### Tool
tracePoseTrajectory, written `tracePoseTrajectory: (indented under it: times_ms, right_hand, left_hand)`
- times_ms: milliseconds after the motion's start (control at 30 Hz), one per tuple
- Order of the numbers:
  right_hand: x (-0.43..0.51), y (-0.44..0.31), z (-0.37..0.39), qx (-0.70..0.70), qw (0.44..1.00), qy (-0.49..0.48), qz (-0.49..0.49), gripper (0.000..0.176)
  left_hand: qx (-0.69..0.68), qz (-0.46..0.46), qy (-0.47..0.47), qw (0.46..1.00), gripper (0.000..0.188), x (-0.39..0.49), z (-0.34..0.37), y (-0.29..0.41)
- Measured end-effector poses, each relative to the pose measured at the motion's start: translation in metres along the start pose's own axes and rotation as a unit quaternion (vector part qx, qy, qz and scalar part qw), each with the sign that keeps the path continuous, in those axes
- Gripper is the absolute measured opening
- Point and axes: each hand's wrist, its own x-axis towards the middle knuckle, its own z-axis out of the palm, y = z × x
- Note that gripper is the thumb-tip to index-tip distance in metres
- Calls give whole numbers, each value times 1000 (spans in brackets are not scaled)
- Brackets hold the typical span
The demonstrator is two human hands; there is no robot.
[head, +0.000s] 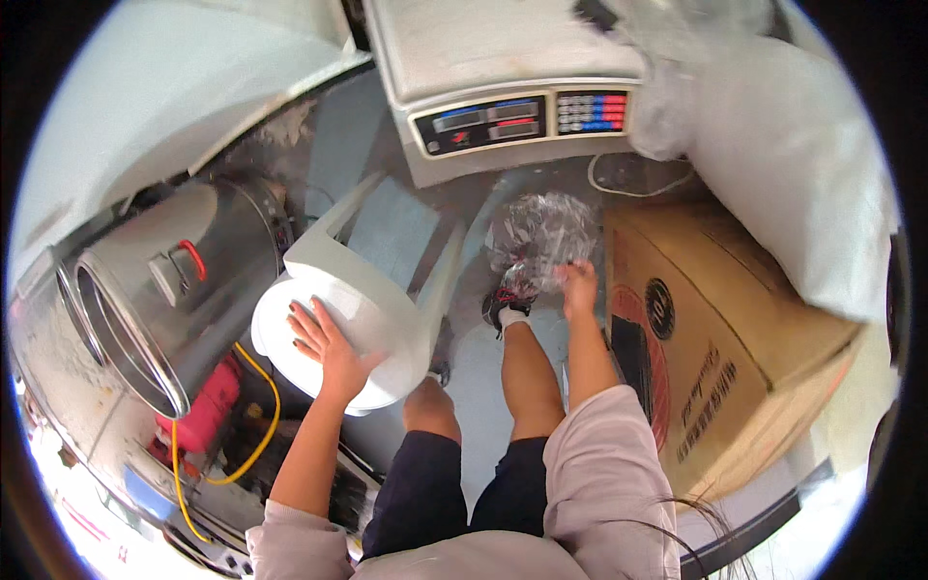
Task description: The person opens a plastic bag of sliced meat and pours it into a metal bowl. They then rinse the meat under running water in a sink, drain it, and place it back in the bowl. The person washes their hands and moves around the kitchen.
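Note:
My left hand [330, 359] lies flat with spread fingers on the round seat of a white plastic stool [395, 312]. The stool looks tilted, its legs pointing away from me. A crumpled clear plastic bag [540, 232] hangs from my right hand [580, 286], pinched between the fingers. The bag is over the floor, just beyond my dark shoe [507, 301].
Ahead stands a digital weighing scale [507, 123] with a keypad. A large cardboard box [696, 348] bearing print is at the right, below white sacking [783, 159]. To the left are a steel cylinder [210, 254] with a red-handled latch and a yellow hose [272, 413].

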Motion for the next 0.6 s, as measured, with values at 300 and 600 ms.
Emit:
tracePoseTrajectory:
  times_ms: [300,600]
  right_hand:
    - [-261,54,-65,-149,988,37,-5,31]
    - [-557,73,-160,409,890,-178,-95,15]
  left_hand:
    - [130,149,-112,974,107,-58,-37,37]
    - [71,593,-362,716,78,-344,-60,65]
